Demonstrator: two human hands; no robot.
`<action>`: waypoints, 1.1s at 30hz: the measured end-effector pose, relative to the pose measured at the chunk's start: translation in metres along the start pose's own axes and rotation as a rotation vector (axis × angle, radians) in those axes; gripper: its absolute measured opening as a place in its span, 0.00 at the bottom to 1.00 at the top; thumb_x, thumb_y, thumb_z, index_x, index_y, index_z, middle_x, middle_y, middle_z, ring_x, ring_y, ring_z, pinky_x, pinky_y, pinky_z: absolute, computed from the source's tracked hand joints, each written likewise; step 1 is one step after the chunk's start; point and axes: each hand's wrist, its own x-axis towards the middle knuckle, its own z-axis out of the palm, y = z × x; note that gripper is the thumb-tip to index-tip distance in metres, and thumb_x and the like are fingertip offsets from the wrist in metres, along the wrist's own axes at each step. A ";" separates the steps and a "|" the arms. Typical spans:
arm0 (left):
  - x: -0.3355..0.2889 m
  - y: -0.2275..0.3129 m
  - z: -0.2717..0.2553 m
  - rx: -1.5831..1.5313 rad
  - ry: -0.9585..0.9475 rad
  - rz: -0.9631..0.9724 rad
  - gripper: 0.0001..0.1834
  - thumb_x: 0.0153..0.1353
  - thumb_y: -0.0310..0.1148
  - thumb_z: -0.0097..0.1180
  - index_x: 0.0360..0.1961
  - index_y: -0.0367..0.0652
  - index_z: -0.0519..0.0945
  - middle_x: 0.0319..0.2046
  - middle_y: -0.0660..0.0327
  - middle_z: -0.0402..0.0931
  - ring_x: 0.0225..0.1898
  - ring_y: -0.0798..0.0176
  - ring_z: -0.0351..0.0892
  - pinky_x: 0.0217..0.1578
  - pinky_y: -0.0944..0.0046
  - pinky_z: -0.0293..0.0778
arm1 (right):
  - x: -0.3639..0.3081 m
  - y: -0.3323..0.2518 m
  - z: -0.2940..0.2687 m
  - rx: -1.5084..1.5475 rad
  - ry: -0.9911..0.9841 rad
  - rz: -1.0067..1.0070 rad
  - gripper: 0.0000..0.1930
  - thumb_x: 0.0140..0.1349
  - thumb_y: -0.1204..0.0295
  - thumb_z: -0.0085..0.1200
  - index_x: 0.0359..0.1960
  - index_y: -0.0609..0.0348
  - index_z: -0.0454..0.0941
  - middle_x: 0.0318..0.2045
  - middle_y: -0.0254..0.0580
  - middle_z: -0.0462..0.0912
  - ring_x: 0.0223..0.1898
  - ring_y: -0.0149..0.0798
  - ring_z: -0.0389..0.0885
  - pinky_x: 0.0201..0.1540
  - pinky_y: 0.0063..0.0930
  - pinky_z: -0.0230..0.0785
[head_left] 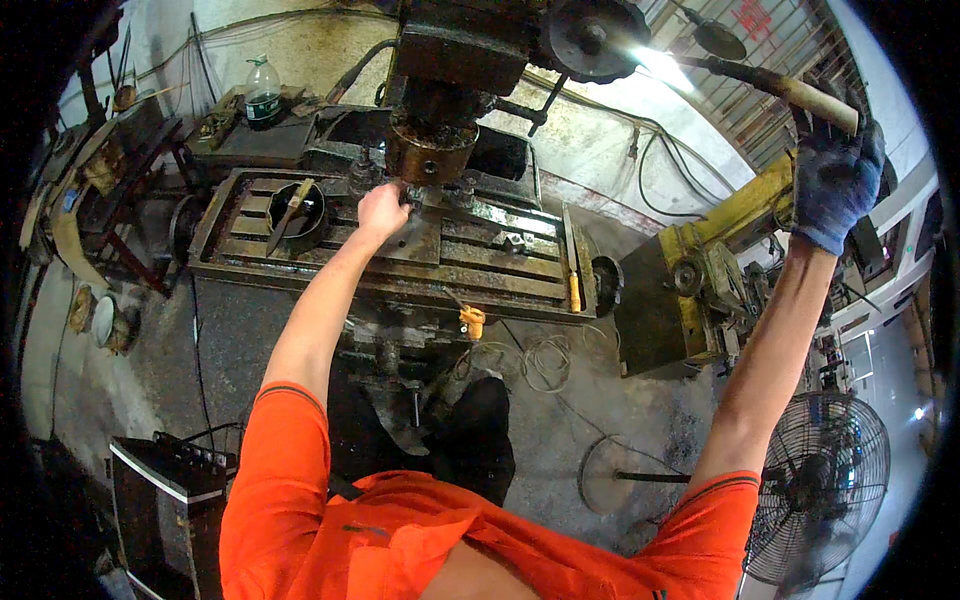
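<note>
My bare left hand [383, 212] is closed just below the round spindle head [430, 150] of a dark, oily milling machine. What its fingers hold, if anything, is hidden. Beneath it lies the slotted machine table [340, 262]. Raised at the upper right, my right hand [838, 180] wears a dark blue glove and grips the pale end of a long lever [815, 103]. A black pot [303, 228] with a brush [289, 216] across it stands on the table's left part. Small metal pieces [516, 241] rest right of centre.
A yellow-handled file [574, 285] lies along the table's right end. An orange-yellow object [471, 321] hangs at the front edge. A large fan [815, 485] stands at the lower right, with cable [546, 362] coiled on the floor. A dark cabinet [165, 510] is at the lower left.
</note>
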 end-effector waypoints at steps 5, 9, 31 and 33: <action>-0.002 -0.001 -0.010 -0.009 -0.033 -0.080 0.17 0.43 0.40 0.61 0.35 0.45 0.78 0.30 0.51 0.77 0.36 0.50 0.76 0.37 0.54 0.73 | -0.070 0.017 -0.003 0.111 0.044 -0.029 0.16 0.61 0.63 0.36 0.39 0.64 0.70 0.37 0.49 0.75 0.41 0.47 0.75 0.49 0.43 0.63; -0.003 -0.001 -0.006 0.006 -0.008 -0.032 0.17 0.43 0.39 0.60 0.36 0.46 0.79 0.31 0.50 0.77 0.36 0.50 0.76 0.37 0.54 0.73 | -0.148 0.023 0.015 -0.104 0.182 -0.048 0.17 0.61 0.60 0.36 0.30 0.64 0.69 0.29 0.47 0.74 0.39 0.48 0.74 0.51 0.43 0.61; 0.000 0.003 -0.004 -0.079 0.022 -0.008 0.16 0.44 0.41 0.61 0.26 0.38 0.79 0.24 0.49 0.76 0.31 0.48 0.76 0.32 0.53 0.72 | -0.141 0.024 0.004 -0.203 0.074 -0.095 0.18 0.57 0.60 0.42 0.27 0.67 0.70 0.32 0.50 0.77 0.39 0.45 0.75 0.50 0.40 0.62; -0.002 -0.001 -0.002 -0.083 0.037 -0.011 0.16 0.44 0.41 0.61 0.27 0.39 0.79 0.24 0.49 0.76 0.31 0.48 0.76 0.32 0.53 0.72 | -0.137 0.028 0.004 -0.148 0.039 -0.126 0.20 0.57 0.57 0.43 0.28 0.67 0.71 0.32 0.50 0.77 0.37 0.44 0.75 0.48 0.39 0.63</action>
